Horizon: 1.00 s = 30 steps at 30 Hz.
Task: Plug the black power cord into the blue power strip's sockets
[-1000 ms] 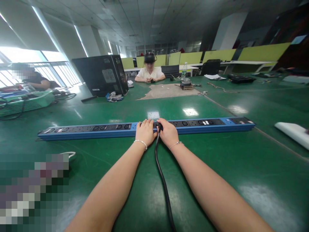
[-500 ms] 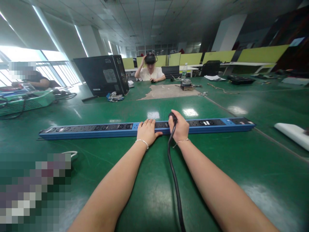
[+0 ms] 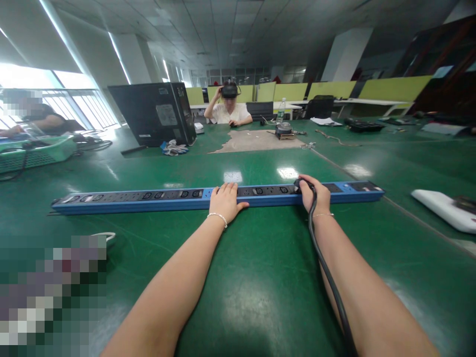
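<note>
A long blue power strip [image 3: 174, 203] with black socket faces lies across the green table in front of me. My left hand [image 3: 224, 201] rests over its middle, fingers laid together across the top and thumb stretched out to the right along the front edge. Right of it, my right hand [image 3: 316, 196] is closed round a black power plug [image 3: 297, 185], held at the strip's sockets. Whether the plug's pins are in a socket I cannot tell. From the plug a thick black cord [image 3: 327, 267] runs down past my right forearm toward me.
A black computer case [image 3: 148, 114], gloves [image 3: 174, 148] and a green basket [image 3: 40, 151] stand beyond the strip to the left. At right lies a white object [image 3: 442, 208]. A person [image 3: 228, 111] sits across the table, another [image 3: 33, 114] at far left.
My right hand has moved right along the strip with the plug and its cord, uncovering several sockets. The left hand stays on the strip. The view has shifted slightly.
</note>
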Each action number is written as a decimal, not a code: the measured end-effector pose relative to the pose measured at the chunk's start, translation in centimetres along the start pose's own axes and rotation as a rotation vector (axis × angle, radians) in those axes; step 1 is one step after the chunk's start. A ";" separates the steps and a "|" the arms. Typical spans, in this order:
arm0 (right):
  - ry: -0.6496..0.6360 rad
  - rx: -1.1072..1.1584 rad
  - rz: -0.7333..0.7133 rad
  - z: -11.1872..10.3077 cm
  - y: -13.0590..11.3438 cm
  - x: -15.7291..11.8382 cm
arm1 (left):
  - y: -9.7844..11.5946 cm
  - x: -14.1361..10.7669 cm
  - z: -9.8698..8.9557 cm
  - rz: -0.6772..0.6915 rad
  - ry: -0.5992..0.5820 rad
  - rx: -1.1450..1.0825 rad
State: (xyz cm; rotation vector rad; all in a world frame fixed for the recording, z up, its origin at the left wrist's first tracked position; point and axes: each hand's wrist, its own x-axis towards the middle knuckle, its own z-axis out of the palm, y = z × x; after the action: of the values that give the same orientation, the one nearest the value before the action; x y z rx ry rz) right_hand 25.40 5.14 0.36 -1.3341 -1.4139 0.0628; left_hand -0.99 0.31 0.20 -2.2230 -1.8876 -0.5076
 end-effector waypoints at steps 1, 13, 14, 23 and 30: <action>0.002 -0.002 -0.013 0.0 0.0 0.0 | 0.0 0.0 0.0 0.000 0.000 -0.002; -0.183 -0.195 -0.211 -0.7 0.3 -0.6 | 0.0 0.0 0.1 0.005 0.019 -0.012; -0.194 -0.197 -0.229 -0.8 0.3 -0.7 | 0.0 0.0 0.1 0.003 0.019 -0.013; -0.039 -0.111 -0.124 -0.8 0.3 -0.3 | -0.2 0.0 0.2 0.006 0.008 0.002; 0.360 0.044 0.117 -5.4 4.4 3.2 | -0.1 0.1 0.1 0.011 0.005 0.042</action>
State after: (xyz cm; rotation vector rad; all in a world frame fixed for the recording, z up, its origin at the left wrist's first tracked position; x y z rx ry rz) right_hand 32.93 5.68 1.45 -1.3153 -1.0258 -0.0657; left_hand -1.02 0.46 0.16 -2.2018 -1.8648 -0.4670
